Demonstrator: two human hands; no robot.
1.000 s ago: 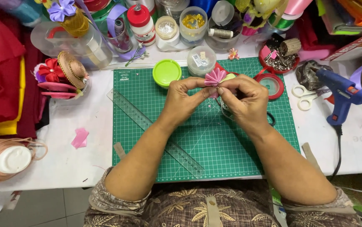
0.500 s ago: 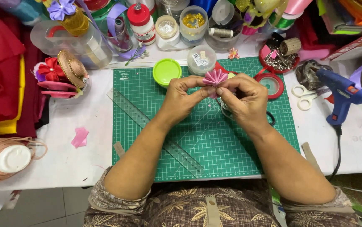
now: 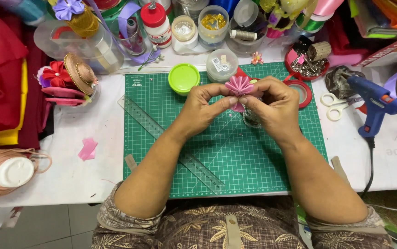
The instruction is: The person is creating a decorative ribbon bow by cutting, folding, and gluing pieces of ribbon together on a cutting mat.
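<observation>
A small pink folded ribbon flower (image 3: 239, 85) is held above the green cutting mat (image 3: 235, 152). My left hand (image 3: 201, 108) pinches it from the left with thumb and fingers. From the right, my right hand (image 3: 272, 106) grips the same flower, fingertips meeting the left hand's at its base. A bit of pink ribbon shows below the fingertips. Both forearms rest over the mat.
A clear ruler (image 3: 170, 143) lies diagonally on the mat. A green lid (image 3: 184, 78) and a clear round tub (image 3: 222, 64) sit at the mat's top. A blue glue gun (image 3: 376, 103) and scissors (image 3: 334, 106) lie right. Jars, ribbon spools and fabric crowd the back and left.
Both hands stay together on the pink flower; the fingers shift slightly around it. Nothing else has moved.
</observation>
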